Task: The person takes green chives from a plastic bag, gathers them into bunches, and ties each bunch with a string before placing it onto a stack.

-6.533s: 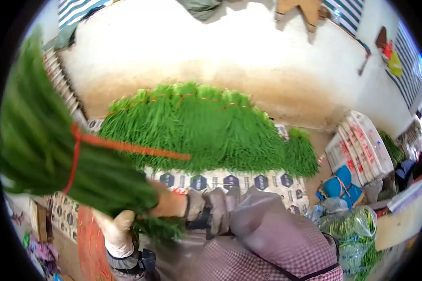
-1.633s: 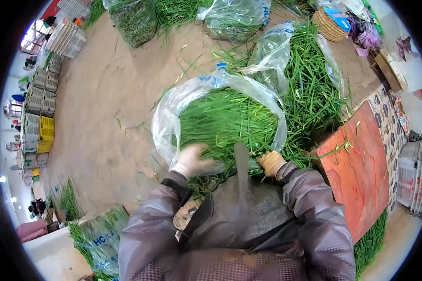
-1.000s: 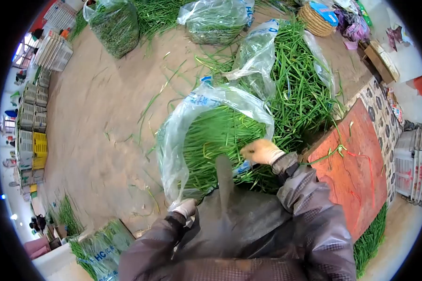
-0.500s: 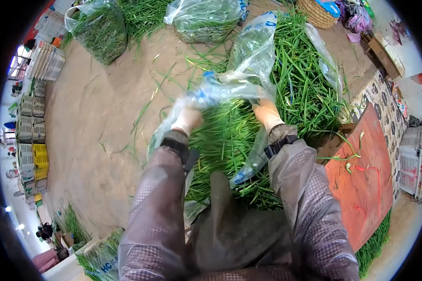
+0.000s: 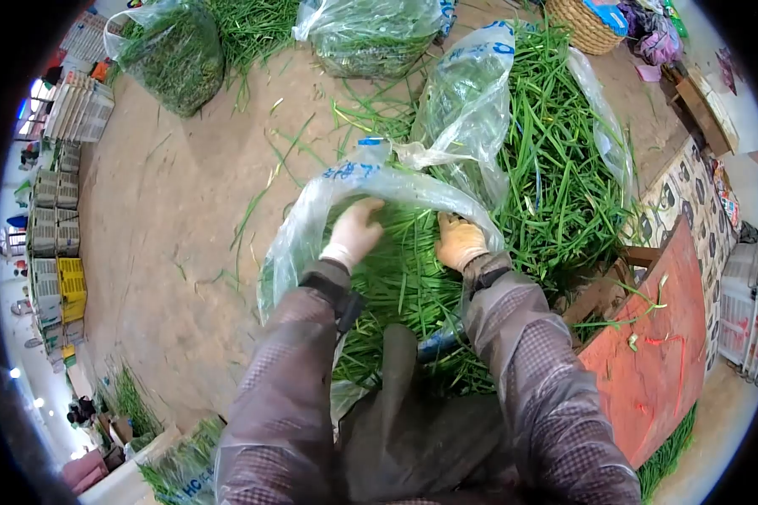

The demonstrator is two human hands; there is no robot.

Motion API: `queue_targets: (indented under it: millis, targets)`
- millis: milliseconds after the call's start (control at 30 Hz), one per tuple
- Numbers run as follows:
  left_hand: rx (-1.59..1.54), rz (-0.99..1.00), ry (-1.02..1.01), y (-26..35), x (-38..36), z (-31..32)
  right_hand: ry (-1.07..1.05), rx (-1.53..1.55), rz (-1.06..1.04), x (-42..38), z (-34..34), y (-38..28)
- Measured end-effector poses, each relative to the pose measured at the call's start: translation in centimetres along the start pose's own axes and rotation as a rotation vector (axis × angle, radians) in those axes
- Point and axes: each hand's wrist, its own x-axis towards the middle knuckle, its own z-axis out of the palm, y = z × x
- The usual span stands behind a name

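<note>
A clear plastic bag (image 5: 299,223) with blue print lies on its side in front of me, its mouth spread around a thick bundle of long green leafy stalks (image 5: 413,273). My left hand (image 5: 355,232), in a pale glove, is just inside the left part of the mouth, fingers stretched forward and holding nothing visible. On the right, my right hand (image 5: 461,242) rests at the edge of the stalks, its fingers apart and slightly bent, close to the plastic. Its fingertips partly merge with the greens. Dark straps circle both sleeves near the wrists.
A large heap of greens (image 5: 556,143) with an opened bag (image 5: 472,101) lies ahead right. Filled bags (image 5: 173,63) stand at the back, near a wicker basket (image 5: 585,25). A red board (image 5: 648,345) leans at my right. Stacked crates (image 5: 55,210) line the far left.
The bag's mouth, bunched across the stalks before, now spreads wider and lies farther forward. Both hands have moved from its rim to inside the opening, the right one slightly lower and inward.
</note>
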Motion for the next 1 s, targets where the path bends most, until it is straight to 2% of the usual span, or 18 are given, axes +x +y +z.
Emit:
queue_targets:
  millis: [33,67,167,267,300,333,433,600,633,700,767,800,1000]
  targets:
    - [0.123,0.094,0.011,0.2,0.3,0.7,-0.108,0.018,0.024,0.1,-0.9,-0.1]
    - [0.224,0.049,-0.028,0.7,0.3,1.3,-0.218,0.036,0.048,0.1,-1.9,-0.2]
    - [0.453,-0.225,-0.148,2.2,1.3,2.1,0.150,0.125,-0.037,0.7,0.1,1.2]
    - [0.463,-0.322,-0.190,2.7,2.5,2.4,0.218,0.346,-0.030,4.2,1.1,3.1]
    - [0.443,-0.333,-0.200,2.1,2.8,2.9,0.228,0.407,0.075,5.9,2.4,3.1]
    - [0.402,-0.368,-0.242,3.0,2.9,2.5,0.189,0.380,0.110,7.7,4.3,3.3]
    - [0.412,-0.281,-0.181,1.2,2.7,3.1,0.086,0.305,0.202,10.1,6.8,3.4]
    - [0.247,-0.346,-0.234,0.6,2.9,1.9,0.093,0.290,0.194,8.8,4.3,1.5]
    - [0.265,-0.398,-0.273,1.2,3.1,1.4,0.103,0.285,0.192,8.7,4.2,1.8]
    - [0.346,-0.354,-0.273,-0.2,3.1,2.0,0.126,0.286,0.185,8.9,4.0,2.8]
    - [0.429,-0.368,-0.262,1.2,2.9,1.2,0.139,0.288,0.175,9.5,3.6,3.4]
    - [0.336,-0.433,-0.299,1.8,2.8,0.5,0.136,0.286,0.175,9.7,3.5,3.6]
    - [0.347,-0.358,-0.266,0.9,2.0,1.4,0.121,0.275,0.210,9.7,2.5,3.8]
